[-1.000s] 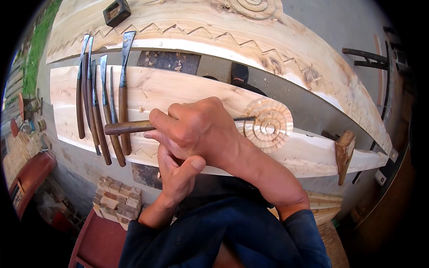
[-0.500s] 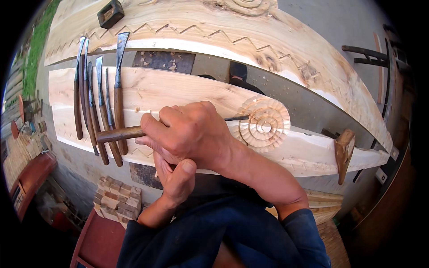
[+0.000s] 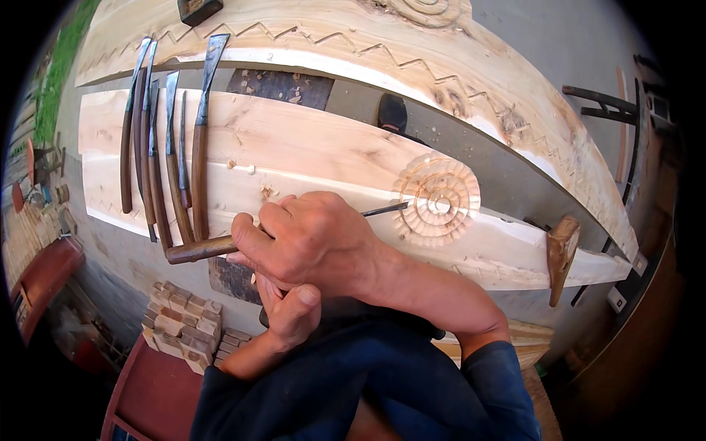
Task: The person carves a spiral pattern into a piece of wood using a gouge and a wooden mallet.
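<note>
My right hand is closed round a chisel with a round wooden handle. Its handle end points left, and its thin dark blade reaches right to the left edge of a carved round of concentric scalloped rings. Whether the tip touches the wood cannot be told. My left hand is just below the right one, thumb raised, its fingers mostly hidden behind it. Both hands are over the near edge of a long pale board. Across the board's left part lie several chisels with wooden handles.
A second, larger board with a carved zigzag line lies beyond. A dark block-shaped tool sits on it. A wooden piece straddles the near board's right end. Stacked wooden blocks stand at lower left, by a red surface.
My hands and the chisel have shifted toward the near side of the board, with the handle end now lower. The blade tip has moved down along the carved round's left side. The view has shifted slightly.
</note>
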`<control>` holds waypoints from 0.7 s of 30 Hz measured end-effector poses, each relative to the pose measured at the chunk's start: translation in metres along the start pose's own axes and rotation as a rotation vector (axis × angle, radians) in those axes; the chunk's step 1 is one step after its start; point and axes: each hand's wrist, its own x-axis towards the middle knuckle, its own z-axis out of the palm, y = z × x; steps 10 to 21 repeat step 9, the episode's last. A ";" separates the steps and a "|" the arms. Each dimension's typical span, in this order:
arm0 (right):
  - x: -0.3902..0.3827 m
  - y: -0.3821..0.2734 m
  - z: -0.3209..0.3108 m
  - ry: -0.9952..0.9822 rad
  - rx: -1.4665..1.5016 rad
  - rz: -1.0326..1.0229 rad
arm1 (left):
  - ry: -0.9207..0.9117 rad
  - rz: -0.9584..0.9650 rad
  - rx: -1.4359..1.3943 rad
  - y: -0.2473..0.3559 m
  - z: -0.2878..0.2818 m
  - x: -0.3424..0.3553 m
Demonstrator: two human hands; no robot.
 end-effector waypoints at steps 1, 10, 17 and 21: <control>0.000 -0.001 -0.001 -0.008 0.002 0.013 | 0.003 0.000 -0.004 0.001 0.000 -0.001; -0.015 -0.001 -0.010 -0.062 0.075 -0.021 | -0.015 -0.130 0.006 -0.005 -0.002 -0.016; -0.015 -0.001 -0.010 -0.062 0.075 -0.021 | -0.015 -0.130 0.006 -0.005 -0.002 -0.016; -0.015 -0.001 -0.010 -0.062 0.075 -0.021 | -0.015 -0.130 0.006 -0.005 -0.002 -0.016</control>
